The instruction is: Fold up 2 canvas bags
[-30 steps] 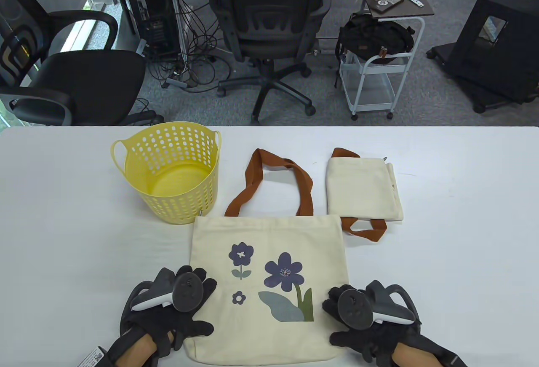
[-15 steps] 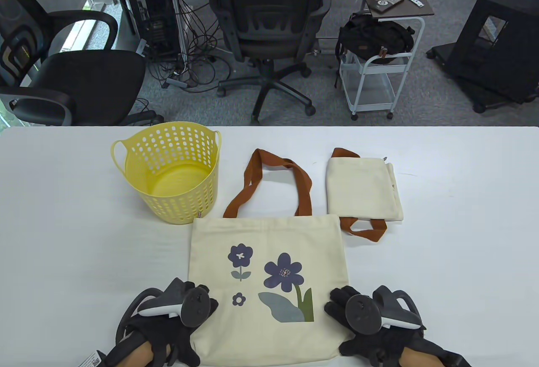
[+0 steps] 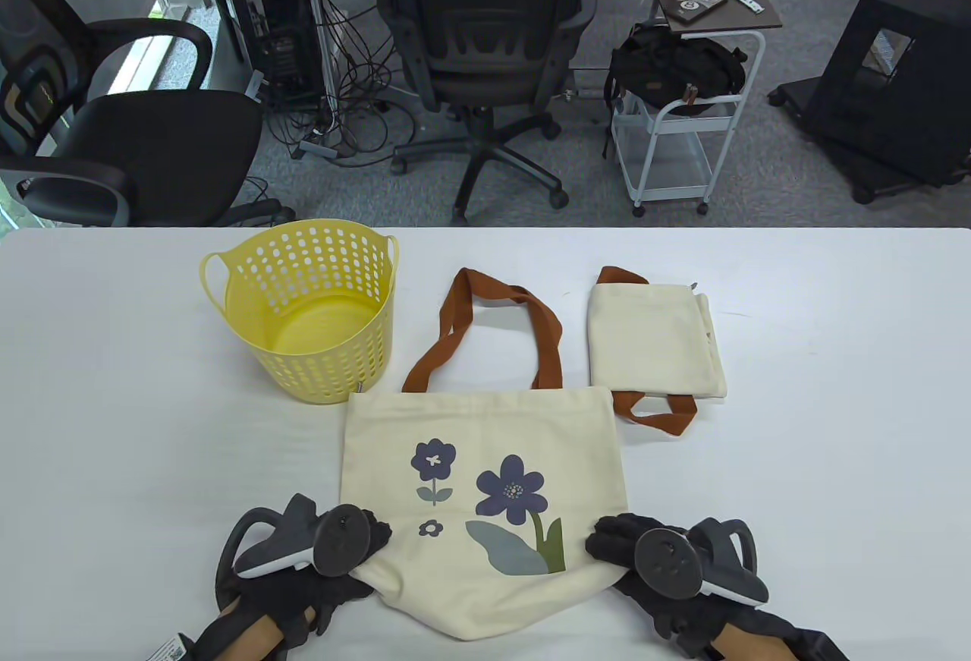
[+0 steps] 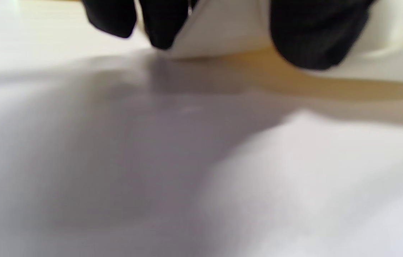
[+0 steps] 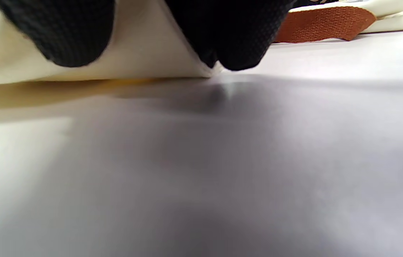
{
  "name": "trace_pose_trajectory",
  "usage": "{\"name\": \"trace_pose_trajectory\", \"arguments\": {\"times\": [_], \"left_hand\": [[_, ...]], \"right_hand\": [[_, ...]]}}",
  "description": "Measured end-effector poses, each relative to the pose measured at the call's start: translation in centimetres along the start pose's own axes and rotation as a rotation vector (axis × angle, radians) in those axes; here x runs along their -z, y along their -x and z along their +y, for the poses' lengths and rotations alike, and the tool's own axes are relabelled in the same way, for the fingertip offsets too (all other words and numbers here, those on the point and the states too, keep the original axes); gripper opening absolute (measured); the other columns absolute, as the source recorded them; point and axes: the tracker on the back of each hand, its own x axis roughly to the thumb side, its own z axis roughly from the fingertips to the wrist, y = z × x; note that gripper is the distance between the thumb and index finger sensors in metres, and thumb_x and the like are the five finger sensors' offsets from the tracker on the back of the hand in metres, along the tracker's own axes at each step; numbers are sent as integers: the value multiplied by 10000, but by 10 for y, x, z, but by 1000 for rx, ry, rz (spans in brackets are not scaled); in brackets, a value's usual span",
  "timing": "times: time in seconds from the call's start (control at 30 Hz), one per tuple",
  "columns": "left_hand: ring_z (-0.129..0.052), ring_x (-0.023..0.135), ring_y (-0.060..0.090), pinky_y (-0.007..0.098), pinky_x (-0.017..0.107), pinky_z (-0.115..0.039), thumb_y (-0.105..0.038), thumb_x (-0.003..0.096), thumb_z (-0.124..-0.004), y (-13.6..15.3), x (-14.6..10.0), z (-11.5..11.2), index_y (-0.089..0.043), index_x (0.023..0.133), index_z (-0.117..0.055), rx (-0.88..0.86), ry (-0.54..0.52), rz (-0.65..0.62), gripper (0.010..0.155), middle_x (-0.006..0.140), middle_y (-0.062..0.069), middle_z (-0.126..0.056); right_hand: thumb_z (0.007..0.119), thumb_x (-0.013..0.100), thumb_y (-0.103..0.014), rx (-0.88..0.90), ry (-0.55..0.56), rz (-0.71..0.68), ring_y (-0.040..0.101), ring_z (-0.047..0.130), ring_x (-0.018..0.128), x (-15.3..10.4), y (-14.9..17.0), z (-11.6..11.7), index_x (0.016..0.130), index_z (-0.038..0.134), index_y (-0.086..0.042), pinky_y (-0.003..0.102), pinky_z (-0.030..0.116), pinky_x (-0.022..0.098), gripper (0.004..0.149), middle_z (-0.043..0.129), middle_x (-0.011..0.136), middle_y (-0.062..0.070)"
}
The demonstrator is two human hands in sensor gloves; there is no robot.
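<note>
A cream canvas bag [image 3: 478, 448] with purple flowers and brown handles [image 3: 493, 327] lies flat in front of me. My left hand [image 3: 356, 547] grips its near left corner and my right hand [image 3: 614, 539] grips its near right corner. Both corners are lifted off the table, so the bottom edge sags to a point between them. In the left wrist view my fingers [image 4: 316, 35] pinch cream cloth [image 4: 223, 32]. In the right wrist view my fingers [image 5: 230, 32] pinch cloth [image 5: 144, 53] too. A second cream bag [image 3: 656, 338] lies folded at the back right.
A yellow perforated plastic basket [image 3: 303, 308] stands at the back left of the white table [image 3: 834, 426], close to the bag's top left corner. Office chairs and a cart stand beyond the far edge.
Both hands have closed on the bag's near corners and raised them. The bottom edge, flat before, now hangs in a V between my hands.
</note>
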Motion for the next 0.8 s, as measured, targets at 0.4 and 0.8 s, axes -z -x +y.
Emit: {"name": "trace_pose_trajectory", "arguments": {"times": [0.4, 0.8], "left_hand": [[-980, 756, 288, 515, 666, -724, -433, 371, -894, 38, -10, 28, -239, 947, -731, -393, -140, 40, 628, 960, 75, -825], [-1049, 514, 190, 458, 585, -823, -422, 371, -903, 59, 15, 21, -191, 1007, -565, -478, -126, 151, 756, 882, 38, -858]], "right_hand": [[882, 407, -435, 391, 46, -6, 246, 1004, 718, 23, 24, -40, 871, 835, -301, 436, 854, 530, 485, 973, 832, 6], [922, 379, -447, 381, 5, 227, 194, 1065, 539, 50, 34, -29, 899, 814, -247, 398, 887, 423, 568, 1009, 735, 7]]}}
